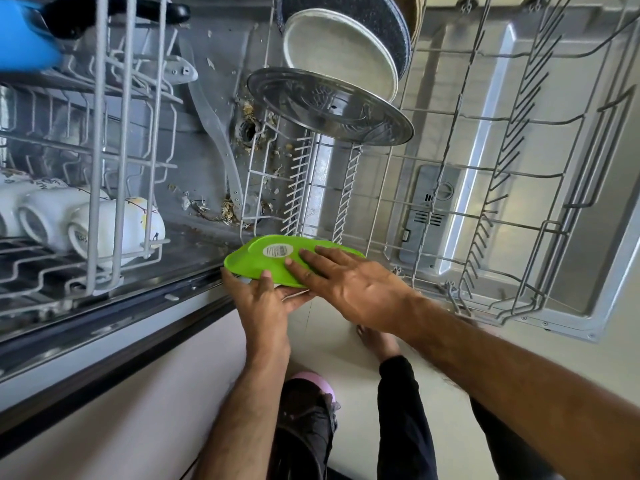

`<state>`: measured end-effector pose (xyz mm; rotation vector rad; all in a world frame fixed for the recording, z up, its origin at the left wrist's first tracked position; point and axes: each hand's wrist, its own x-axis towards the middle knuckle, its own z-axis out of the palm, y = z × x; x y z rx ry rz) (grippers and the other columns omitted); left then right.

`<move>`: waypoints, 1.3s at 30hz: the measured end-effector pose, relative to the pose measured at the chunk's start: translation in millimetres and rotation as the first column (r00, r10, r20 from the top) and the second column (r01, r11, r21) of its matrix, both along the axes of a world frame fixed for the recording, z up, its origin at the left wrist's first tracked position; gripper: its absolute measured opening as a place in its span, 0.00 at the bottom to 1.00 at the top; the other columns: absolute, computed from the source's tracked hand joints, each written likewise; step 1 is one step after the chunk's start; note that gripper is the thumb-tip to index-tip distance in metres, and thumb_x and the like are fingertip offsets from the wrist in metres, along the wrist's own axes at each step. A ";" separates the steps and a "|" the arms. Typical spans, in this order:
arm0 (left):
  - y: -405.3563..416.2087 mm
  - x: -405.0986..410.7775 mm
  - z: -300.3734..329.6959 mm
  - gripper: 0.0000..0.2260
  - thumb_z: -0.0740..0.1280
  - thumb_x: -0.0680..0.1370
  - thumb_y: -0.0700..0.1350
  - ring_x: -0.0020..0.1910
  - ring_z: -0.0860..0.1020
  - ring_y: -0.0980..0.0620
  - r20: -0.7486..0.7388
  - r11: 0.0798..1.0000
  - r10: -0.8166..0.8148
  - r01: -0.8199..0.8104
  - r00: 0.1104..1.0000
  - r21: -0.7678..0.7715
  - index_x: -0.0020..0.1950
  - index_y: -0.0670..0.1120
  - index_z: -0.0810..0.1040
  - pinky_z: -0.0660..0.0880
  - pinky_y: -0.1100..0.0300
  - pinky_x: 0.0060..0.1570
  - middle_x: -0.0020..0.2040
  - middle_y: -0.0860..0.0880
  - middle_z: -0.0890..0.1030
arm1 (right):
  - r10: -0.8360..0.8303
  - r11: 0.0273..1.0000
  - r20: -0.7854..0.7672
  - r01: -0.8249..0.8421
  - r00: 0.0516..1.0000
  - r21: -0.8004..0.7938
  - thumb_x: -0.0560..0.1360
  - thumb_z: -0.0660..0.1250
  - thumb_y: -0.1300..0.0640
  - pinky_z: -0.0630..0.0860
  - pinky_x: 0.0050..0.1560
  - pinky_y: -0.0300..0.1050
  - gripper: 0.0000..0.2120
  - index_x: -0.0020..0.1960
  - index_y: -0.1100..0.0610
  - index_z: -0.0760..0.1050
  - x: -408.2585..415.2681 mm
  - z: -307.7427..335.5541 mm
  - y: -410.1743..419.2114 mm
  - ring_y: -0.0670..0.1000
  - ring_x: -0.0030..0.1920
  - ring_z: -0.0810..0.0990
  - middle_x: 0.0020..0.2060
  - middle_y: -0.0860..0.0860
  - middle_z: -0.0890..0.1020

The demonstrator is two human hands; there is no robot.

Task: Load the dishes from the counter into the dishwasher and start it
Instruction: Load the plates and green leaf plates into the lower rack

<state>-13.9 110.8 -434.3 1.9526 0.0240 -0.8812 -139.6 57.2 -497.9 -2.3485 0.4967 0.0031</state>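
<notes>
Both hands hold a bright green plastic plate [263,259] upside down at the near edge of the pulled-out lower rack [433,216]; a white barcode sticker [278,251] sits on its underside. The left hand [263,299] grips the plate's near rim, thumb curled on top and fingers wrapped beneath; a thin white edge shows under the green plate in that hand, though what it belongs to cannot be told. The right hand [356,285] lies flat on the plate, fingers straight and slightly spread, pressing down on the base beside the sticker.

Farther back in the lower rack stand a steel plate [329,105], a pale round plate [341,53] behind it, and a dark speckled pan [377,19] behind that; the tine rows between them and the green plate hold nothing. The upper rack [104,150] on the left carries white mugs [114,230] lying on their sides and a blue pan [24,32] with a black handle; food scraps litter the tub floor [214,109] around the spray arm [214,133].
</notes>
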 end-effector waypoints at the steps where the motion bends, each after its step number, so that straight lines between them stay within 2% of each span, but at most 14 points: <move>1: -1.6 0.8 -0.7 0.18 0.52 0.83 0.32 0.40 0.85 0.42 0.001 1.000 0.000 0.000 1.000 -0.008 0.71 0.46 0.61 0.81 0.49 0.32 0.60 0.38 0.78 | -0.008 1.000 -0.011 0.008 1.000 0.008 0.81 0.41 0.53 0.72 0.67 0.62 0.28 0.80 0.55 0.58 0.8 -0.7 -1.5 0.66 0.70 0.71 0.73 0.61 0.69; 7: -13.5 4.5 -10.8 0.20 0.52 0.83 0.32 0.39 0.85 0.43 -0.017 1.000 -0.001 0.002 1.000 0.016 0.73 0.46 0.58 0.80 0.49 0.31 0.64 0.35 0.75 | -0.006 0.998 -0.062 0.010 0.998 0.058 0.79 0.39 0.53 0.64 0.73 0.56 0.31 0.81 0.52 0.53 2.8 -8.0 -10.1 0.63 0.74 0.65 0.76 0.59 0.64; 12: -19.0 4.1 -15.4 0.19 0.52 0.84 0.32 0.37 0.85 0.43 -0.028 0.999 -0.023 0.024 0.999 0.041 0.73 0.46 0.57 0.81 0.49 0.31 0.57 0.39 0.78 | 0.012 0.996 -0.087 -0.004 0.996 0.089 0.78 0.43 0.57 0.63 0.75 0.57 0.31 0.81 0.54 0.51 2.2 -12.6 -15.7 0.63 0.75 0.63 0.77 0.61 0.62; 17: -24.3 1.9 -13.4 0.19 0.53 0.83 0.32 0.38 0.85 0.39 0.015 1.000 -0.007 0.006 1.000 0.028 0.73 0.45 0.56 0.81 0.47 0.33 0.54 0.38 0.79 | 0.011 0.992 -0.054 -0.004 0.998 0.125 0.80 0.45 0.57 0.68 0.72 0.57 0.30 0.81 0.53 0.50 -1.6 -6.0 -26.3 0.62 0.76 0.63 0.77 0.61 0.61; 20: -18.1 2.0 -9.9 0.20 0.53 0.83 0.31 0.38 0.85 0.39 0.012 1.000 0.019 -0.019 1.000 0.019 0.73 0.44 0.56 0.81 0.47 0.33 0.59 0.35 0.77 | 0.014 0.993 -0.013 -0.012 1.000 0.114 0.80 0.43 0.55 0.69 0.71 0.53 0.29 0.81 0.53 0.51 -5.0 -0.6 -22.7 0.61 0.74 0.66 0.77 0.60 0.63; 22: -11.1 1.8 -10.9 0.19 0.53 0.83 0.31 0.40 0.85 0.39 0.023 0.999 0.003 -0.004 1.000 0.044 0.73 0.44 0.57 0.81 0.47 0.33 0.62 0.33 0.76 | 0.022 0.990 -0.021 -0.019 1.000 0.136 0.79 0.39 0.52 0.71 0.70 0.54 0.30 0.81 0.51 0.50 -4.8 -3.3 -14.7 0.61 0.75 0.65 0.77 0.59 0.63; 24: -7.8 4.1 -15.2 0.22 0.53 0.83 0.31 0.44 0.85 0.37 0.034 0.999 -0.019 0.017 0.999 0.049 0.74 0.48 0.56 0.81 0.46 0.33 0.64 0.35 0.75 | 0.024 0.986 -0.052 -0.015 0.998 0.167 0.81 0.42 0.54 0.68 0.72 0.55 0.28 0.82 0.50 0.47 -2.5 -10.8 -8.2 0.60 0.77 0.61 0.79 0.58 0.59; 26: -9.9 8.0 -22.6 0.24 0.52 0.83 0.31 0.42 0.85 0.39 0.024 0.997 -0.036 0.034 0.999 0.067 0.76 0.49 0.54 0.81 0.47 0.32 0.65 0.36 0.75 | 0.003 0.982 -0.062 0.009 0.998 0.187 0.83 0.50 0.57 0.62 0.75 0.54 0.28 0.82 0.50 0.46 1.7 -17.6 -6.5 0.60 0.78 0.58 0.79 0.58 0.58; 28: -12.4 13.0 -29.8 0.23 0.52 0.83 0.31 0.42 0.85 0.38 0.017 0.994 -0.032 0.030 0.999 0.104 0.75 0.48 0.55 0.81 0.48 0.31 0.66 0.36 0.73 | 0.003 0.984 -0.065 0.008 0.998 0.180 0.83 0.52 0.59 0.59 0.76 0.53 0.29 0.82 0.50 0.46 6.5 -23.1 -7.2 0.61 0.78 0.58 0.79 0.59 0.57; 32: -5.2 15.9 -34.6 0.22 0.51 0.83 0.31 0.40 0.85 0.40 -0.034 0.984 -0.068 0.073 0.997 0.160 0.74 0.49 0.56 0.80 0.50 0.30 0.67 0.38 0.74 | 0.003 0.986 -0.072 0.009 0.997 0.167 0.83 0.55 0.59 0.62 0.75 0.58 0.30 0.81 0.50 0.49 10.8 -33.9 2.7 0.63 0.77 0.60 0.78 0.60 0.59; 34: -0.4 16.9 -36.5 0.26 0.51 0.84 0.32 0.38 0.85 0.40 -0.081 0.979 -0.096 0.109 0.992 0.173 0.78 0.52 0.51 0.81 0.49 0.30 0.68 0.38 0.73 | 0.011 0.987 -0.103 0.006 0.995 0.160 0.81 0.52 0.61 0.63 0.74 0.61 0.30 0.81 0.51 0.50 10.6 -36.8 8.9 0.65 0.76 0.61 0.78 0.61 0.60; 37: 2.8 18.4 -40.7 0.32 0.51 0.85 0.34 0.34 0.85 0.42 -0.132 0.970 -0.130 0.154 0.983 0.189 0.80 0.58 0.38 0.82 0.50 0.31 0.67 0.38 0.73 | 0.026 0.989 -0.110 -0.010 0.994 0.148 0.76 0.43 0.58 0.64 0.72 0.65 0.32 0.81 0.55 0.51 10.9 -41.7 12.3 0.68 0.75 0.62 0.77 0.63 0.61; 39: 3.5 21.2 -42.6 0.33 0.51 0.85 0.35 0.32 0.85 0.43 -0.137 0.963 -0.149 0.175 0.979 0.204 0.80 0.60 0.37 0.82 0.51 0.30 0.67 0.37 0.73 | 0.033 0.991 -0.108 -0.018 0.994 0.132 0.74 0.38 0.56 0.62 0.73 0.66 0.34 0.81 0.55 0.51 12.8 -43.1 12.9 0.68 0.75 0.61 0.76 0.64 0.61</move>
